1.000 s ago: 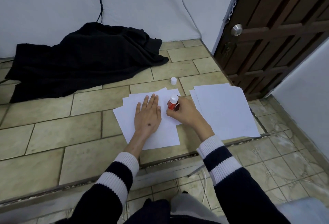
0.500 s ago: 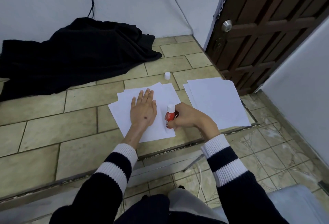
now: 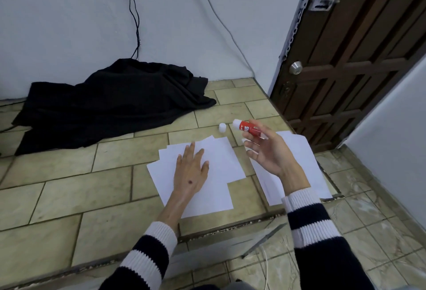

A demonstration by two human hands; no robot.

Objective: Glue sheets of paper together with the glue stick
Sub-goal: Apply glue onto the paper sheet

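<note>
A: Label on the glue stick (image 3: 250, 128) — readable?
B: No, motion blur. Its lower end is hidden behind the right hand (image 3: 268, 151).
A: Paper under the left hand (image 3: 190, 169)?
B: Fanned sheets (image 3: 219, 163) overlap (count unclear), palm covers the middle. The second stack (image 3: 299, 151) is partly behind the right hand and wrist.
A: Door (image 3: 359, 54)?
B: Cut off top and right. Black cloth (image 3: 110, 105) hides the cable ends — both sleeves run off the bottom edge.

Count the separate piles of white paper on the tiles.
2. One fanned pile lies under the left hand; the other pile lies right of it, behind the right hand.
</note>
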